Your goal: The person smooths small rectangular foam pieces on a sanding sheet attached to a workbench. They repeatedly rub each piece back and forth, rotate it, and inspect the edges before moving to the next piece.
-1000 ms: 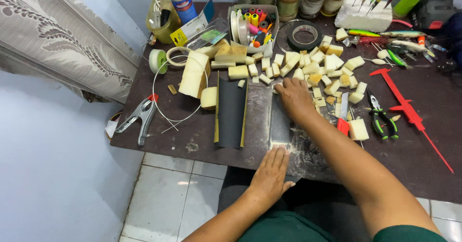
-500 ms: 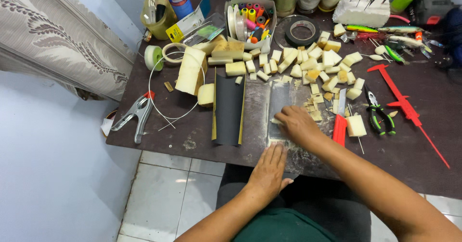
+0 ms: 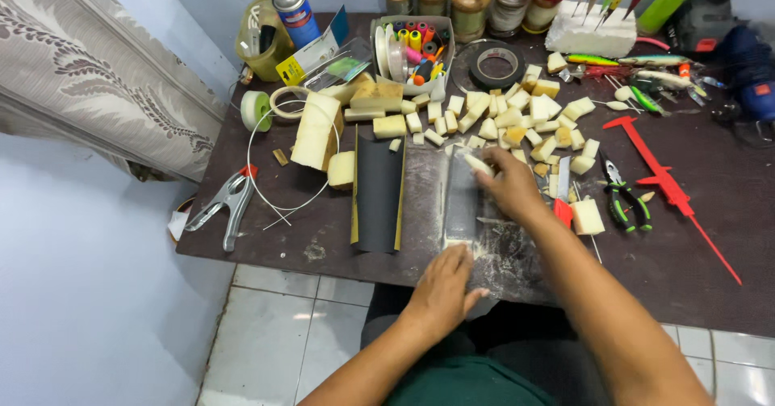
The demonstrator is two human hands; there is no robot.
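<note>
My right hand (image 3: 507, 186) pinches a small pale block (image 3: 478, 164) and presses it onto a grey sandpaper strip (image 3: 462, 208) lying on the dark table (image 3: 710, 293). My left hand (image 3: 442, 283) lies flat on the strip's near end at the table's front edge and pins it down. Pale dust is scattered over the table beside the strip. A black sandpaper sheet (image 3: 378, 192) lies just left of the strip.
Several cut pale blocks (image 3: 517, 119) are heaped beyond my right hand. To its right lie a red knife (image 3: 563, 204), green-handled pliers (image 3: 626, 200) and a red caliper (image 3: 666, 184). A large foam block (image 3: 316, 130), a wire loop and a spring clamp (image 3: 222, 208) are on the left.
My right hand slid the block along the grey strip toward me, then back to its far end. My left hand stayed on the strip's near end.
</note>
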